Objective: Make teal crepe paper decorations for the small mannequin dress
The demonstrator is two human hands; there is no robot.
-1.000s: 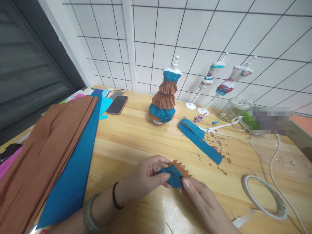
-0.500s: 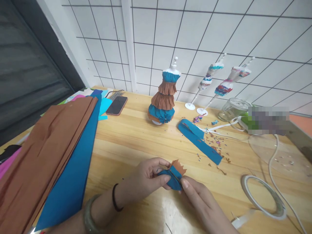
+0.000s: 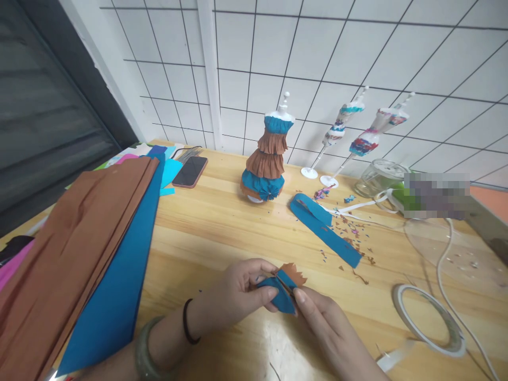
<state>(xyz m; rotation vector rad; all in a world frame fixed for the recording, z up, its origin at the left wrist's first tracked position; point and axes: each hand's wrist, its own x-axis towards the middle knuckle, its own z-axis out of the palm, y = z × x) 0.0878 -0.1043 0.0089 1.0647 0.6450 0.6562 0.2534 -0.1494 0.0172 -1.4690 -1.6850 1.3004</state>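
Low over the front of the table, my two hands hold one small piece of folded blue and brown crepe paper [image 3: 281, 296]. My left hand [image 3: 248, 288] pinches its left side between thumb and fingers. Closed on its right edge is my right hand [image 3: 317, 312], thumb on top. A jagged brown edge sticks up at the back, and a dark gap shows between the blue layers. Beyond the hands stands a mini dress form [image 3: 266, 161] wearing ruffled blue and brown paper. Right of it lies a folded blue paper strip [image 3: 329, 235].
Brown crepe paper [image 3: 75, 227] and a blue sheet [image 3: 115, 296] cover the table's left side, near a phone [image 3: 190, 171]. Two more mannequins [image 3: 344, 124] lean by the wall. Paper scraps [image 3: 353, 233], a glass jar [image 3: 377, 177], a tape roll [image 3: 429, 320] and a white cable [image 3: 444, 259] lie right.
The gap between the blue paper layers has widened slightly. The paper's brown edge has shifted a little right and down. Both hands keep their hold.
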